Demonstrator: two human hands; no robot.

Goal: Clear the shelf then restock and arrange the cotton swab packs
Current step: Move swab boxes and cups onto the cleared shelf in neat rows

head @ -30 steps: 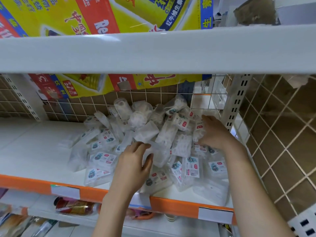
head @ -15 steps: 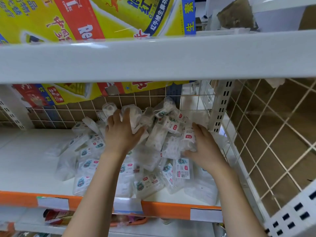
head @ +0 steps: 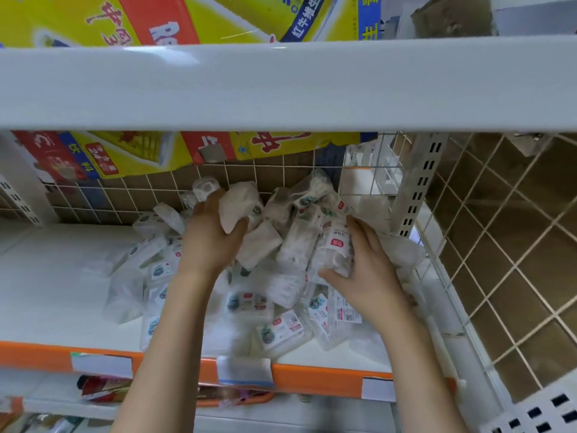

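While the cotton swab packs [head: 274, 295] lie heaped at the right end of the white shelf [head: 62, 276], against the wire back, the step in hand appears to be gathering them. The left hand [head: 212, 242] grips a soft pack [head: 239, 207], fingers curled around it. The right hand [head: 368, 270], palm inward, clasps a labelled pack [head: 334, 248]. Next move likely requires lifting both clear without snagging neighbours.

A white shelf [head: 53, 276] with an orange front edge was seen, price-label holders [head: 244, 369] being fixed along that edge. A loose heap of clear cotton swab packs [head: 281, 331] was piled on its right part, against the wire grid back [head: 103, 198]; its left part was left bare.
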